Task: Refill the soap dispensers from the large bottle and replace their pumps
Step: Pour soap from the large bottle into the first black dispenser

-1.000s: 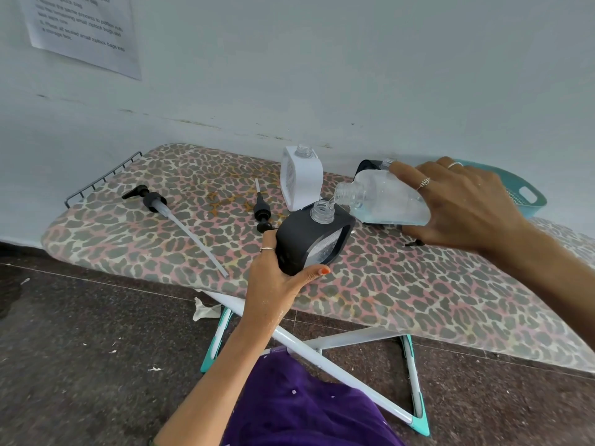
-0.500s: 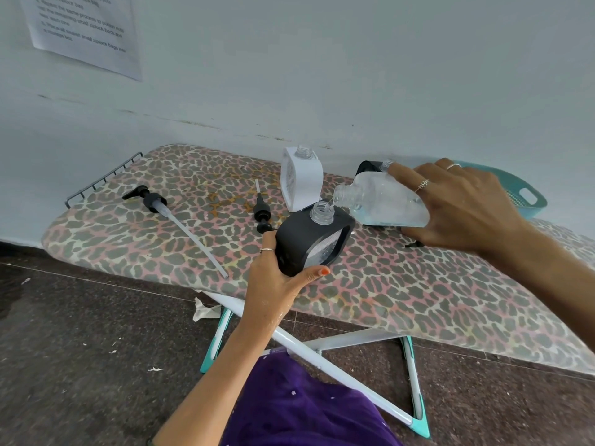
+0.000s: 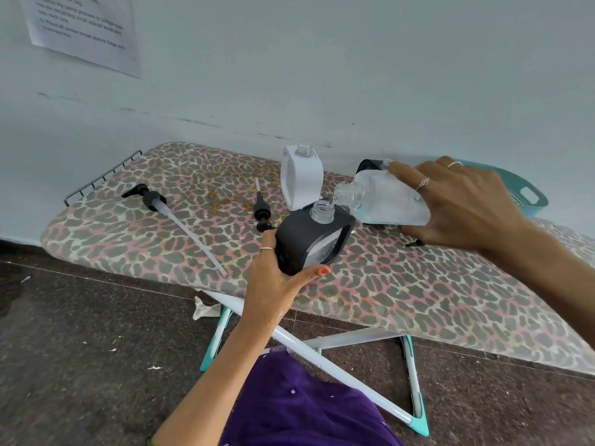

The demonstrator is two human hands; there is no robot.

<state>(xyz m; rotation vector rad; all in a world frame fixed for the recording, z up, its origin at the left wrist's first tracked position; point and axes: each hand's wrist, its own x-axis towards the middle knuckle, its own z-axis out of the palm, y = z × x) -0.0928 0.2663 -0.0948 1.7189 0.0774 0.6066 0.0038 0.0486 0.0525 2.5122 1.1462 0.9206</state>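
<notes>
Mid-pour. Left hand point(image 3: 273, 281) grips the black dispenser point(image 3: 314, 241) by its lower left corner, thumb along the bottom edge and fingers wrapped behind, holding it tilted toward the right so its open neck meets the spout. Right hand point(image 3: 463, 204) clasps the big bottle point(image 3: 383, 201) from above, fingers spread over its body, and holds it nearly on its side; the mouth sits just above and right of the dispenser neck, a thin clear stream bridging the two. Bottle looks less than half full, liquid pooled along the low side. Probably tilting both keeps the gap short and cuts spillage; the left wrist looks wet, so some has likely missed. Liquid level shows faintly in the dispenser window, can't read how full. White dispenser point(image 3: 301, 178) stands upright behind, neck open, no pump. A third dark container sits behind the bottle, mostly hidden. Long pump point(image 3: 151, 197) lies far left, tube pointing toward the near edge; short pump point(image 3: 261, 209) lies just left of the black dispenser. None refitted yet. Surface is a leopard-print ironing board point(image 3: 418, 294) on a white-and-teal frame, against a pale wall. Teal basket point(image 3: 528, 194) at far right, printed sheet point(image 3: 83, 30) taped upper left, dark speckled floor with paper scraps.
</notes>
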